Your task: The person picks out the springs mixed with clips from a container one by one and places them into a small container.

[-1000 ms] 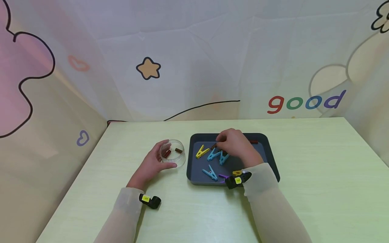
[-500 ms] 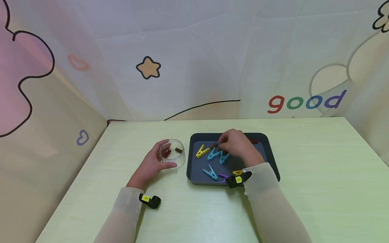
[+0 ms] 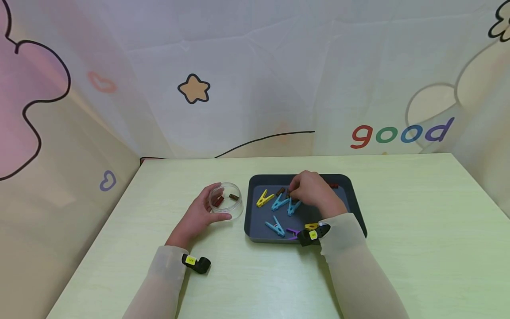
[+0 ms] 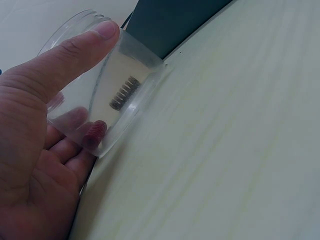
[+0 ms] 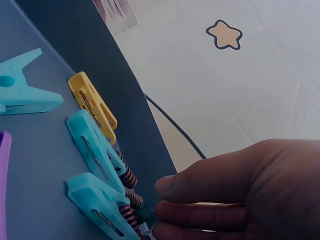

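Observation:
My left hand (image 3: 200,214) grips a small clear plastic cup (image 3: 237,211), thumb on one side and fingers on the other. Inside lie a red spring (image 4: 95,134) and a dark spring (image 4: 125,93). Over the far side of a dark grey tray (image 3: 258,221) is my right hand (image 3: 314,191). Its thumb and fingers stand apart, close to a dark green spring (image 5: 144,215), with nothing visible between them; whether they touch it I cannot tell. Beside it are brown springs (image 5: 127,172) and two blue clothespins (image 5: 92,147), with a yellow clothespin (image 5: 92,106) behind.
Another blue clothespin (image 3: 276,227), a purple clothespin (image 3: 292,233) and a second yellow clothespin (image 3: 311,226) lie toward the tray's front. A reddish spring (image 3: 333,186) rests at its back right. The light wooden table (image 3: 418,248) extends around it, with a printed cloth (image 3: 255,88) behind.
My right hand has shifted slightly to the right over the tray, uncovering a dark spring beside its fingertips. The left hand and the cup have stayed in place.

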`<state>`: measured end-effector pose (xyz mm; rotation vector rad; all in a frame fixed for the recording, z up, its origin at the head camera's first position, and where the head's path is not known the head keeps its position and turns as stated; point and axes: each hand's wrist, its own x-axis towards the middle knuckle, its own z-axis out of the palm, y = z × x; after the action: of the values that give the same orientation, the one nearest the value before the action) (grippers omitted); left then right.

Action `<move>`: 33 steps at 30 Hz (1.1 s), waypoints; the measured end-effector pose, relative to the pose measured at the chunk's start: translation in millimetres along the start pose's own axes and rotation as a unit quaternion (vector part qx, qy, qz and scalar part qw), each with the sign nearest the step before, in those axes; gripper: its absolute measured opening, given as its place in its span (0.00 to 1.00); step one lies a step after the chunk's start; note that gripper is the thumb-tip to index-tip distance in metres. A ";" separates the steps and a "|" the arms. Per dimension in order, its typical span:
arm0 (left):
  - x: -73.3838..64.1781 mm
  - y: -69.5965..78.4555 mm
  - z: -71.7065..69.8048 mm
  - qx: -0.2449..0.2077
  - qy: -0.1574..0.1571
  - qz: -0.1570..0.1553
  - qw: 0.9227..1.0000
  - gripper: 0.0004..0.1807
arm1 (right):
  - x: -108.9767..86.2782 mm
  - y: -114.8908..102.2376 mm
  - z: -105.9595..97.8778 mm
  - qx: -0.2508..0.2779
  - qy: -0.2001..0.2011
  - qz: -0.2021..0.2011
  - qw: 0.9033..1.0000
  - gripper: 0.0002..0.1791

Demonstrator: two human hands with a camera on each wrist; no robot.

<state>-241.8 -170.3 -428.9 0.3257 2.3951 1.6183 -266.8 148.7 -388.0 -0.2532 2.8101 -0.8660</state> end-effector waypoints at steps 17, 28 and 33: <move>14.4 -31.4 -1.8 0.002 0.010 0.008 1.000 0.54 | 0.8 2.0 1.9 -0.009 -0.012 0.014 1.000 0.08; 14.5 -31.6 -2.2 0.006 0.012 0.009 1.000 0.54 | 0.2 3.2 1.3 -0.016 -0.016 0.019 1.000 0.07; 14.7 -31.9 -1.8 0.010 0.016 0.011 1.000 0.54 | 0.1 3.7 1.2 -0.017 -0.021 0.022 0.999 0.07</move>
<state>-258.1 -179.0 -458.9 0.3330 2.4402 1.6213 -267.0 151.1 -391.2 -0.2120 2.7822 -0.7962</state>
